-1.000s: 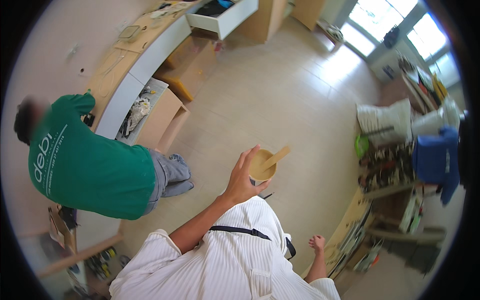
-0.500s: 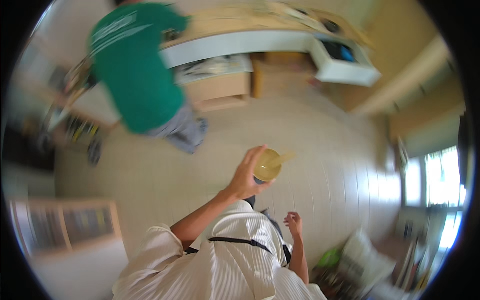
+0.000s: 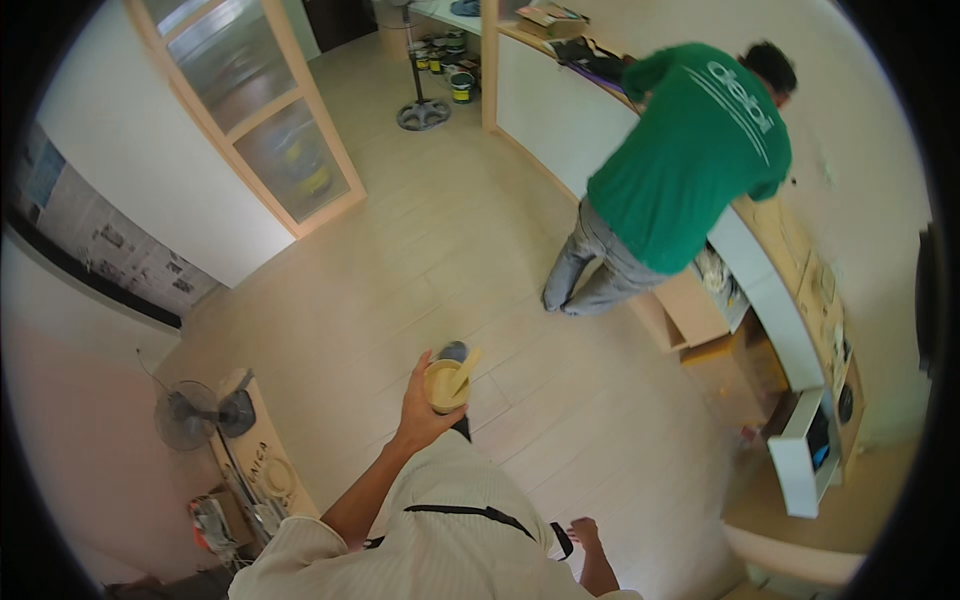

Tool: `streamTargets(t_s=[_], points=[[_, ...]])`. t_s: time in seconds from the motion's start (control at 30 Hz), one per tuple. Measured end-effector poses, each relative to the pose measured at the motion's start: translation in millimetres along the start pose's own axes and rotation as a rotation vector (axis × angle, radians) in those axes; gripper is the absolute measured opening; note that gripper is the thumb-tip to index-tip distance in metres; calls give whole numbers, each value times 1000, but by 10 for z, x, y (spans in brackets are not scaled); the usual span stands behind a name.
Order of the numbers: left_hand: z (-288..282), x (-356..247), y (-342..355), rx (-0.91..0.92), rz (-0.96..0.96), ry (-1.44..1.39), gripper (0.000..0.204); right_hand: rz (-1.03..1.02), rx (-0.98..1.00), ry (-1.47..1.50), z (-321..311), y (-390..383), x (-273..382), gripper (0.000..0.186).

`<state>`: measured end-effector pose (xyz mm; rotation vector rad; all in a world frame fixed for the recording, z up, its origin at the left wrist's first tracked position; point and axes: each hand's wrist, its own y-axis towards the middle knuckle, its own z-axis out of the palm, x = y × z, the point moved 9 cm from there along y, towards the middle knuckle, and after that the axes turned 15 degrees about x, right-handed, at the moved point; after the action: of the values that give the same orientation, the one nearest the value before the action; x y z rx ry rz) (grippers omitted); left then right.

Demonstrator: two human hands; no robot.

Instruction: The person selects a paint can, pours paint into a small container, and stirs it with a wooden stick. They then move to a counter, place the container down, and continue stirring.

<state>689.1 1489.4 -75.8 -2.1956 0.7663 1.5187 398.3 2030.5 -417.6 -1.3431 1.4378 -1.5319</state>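
Observation:
My left hand (image 3: 424, 412) is wrapped round a small round tub (image 3: 447, 405) with a yellowish inside, held out in front of my body. A pale flat stick (image 3: 464, 374) leans in it and juts over the rim. Whatever the tub holds is hard to make out. Low by my right side hangs my right hand (image 3: 583, 533), holding nothing, its fingers loosely apart. Beyond the tub a dark rounded shape (image 3: 453, 351) shows at floor level.
A person in a green shirt (image 3: 690, 165) leans over a long wooden counter (image 3: 790, 250) at the right, where a white drawer (image 3: 797, 455) stands pulled out. A fan (image 3: 188, 415) is at the left. Farther off are a glazed panel (image 3: 290, 160), a fan stand (image 3: 423, 114) and paint cans (image 3: 462, 86).
My view has swung left, so the person and counter now appear at the right. The tub stays in my left hand, and my right hand still hangs low.

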Motion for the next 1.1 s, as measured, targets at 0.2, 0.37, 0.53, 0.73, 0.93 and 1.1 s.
streamTargets(t_s=[0.2, 0.37, 0.53, 0.73, 0.93, 1.1], points=[[-1047, 633, 800, -157, -80, -17, 115, -305, 77, -256, 725, 690, 3121, 25], [-2362, 1138, 1733, -216, -102, -18, 116, -378, 137, -474, 1779, 828, 5534, 24], [-3845, 1406, 2675, -320, -166, -20, 117, -448, 158, -360, 2277, 771, 6993, 27], [-4988, 1662, 4153, -409, -188, 54, 119, -96, 118, -449, 2254, 1250, 7700, 29], [-5533, 2308, 5816, -466, -186, -96, 120, 74, 150, -526, 1949, 2587, 8850, 20], [-6030, 2480, 7263, -469, -188, -148, 122, -242, 221, -1706, 2325, 3570, 11539, 32]])
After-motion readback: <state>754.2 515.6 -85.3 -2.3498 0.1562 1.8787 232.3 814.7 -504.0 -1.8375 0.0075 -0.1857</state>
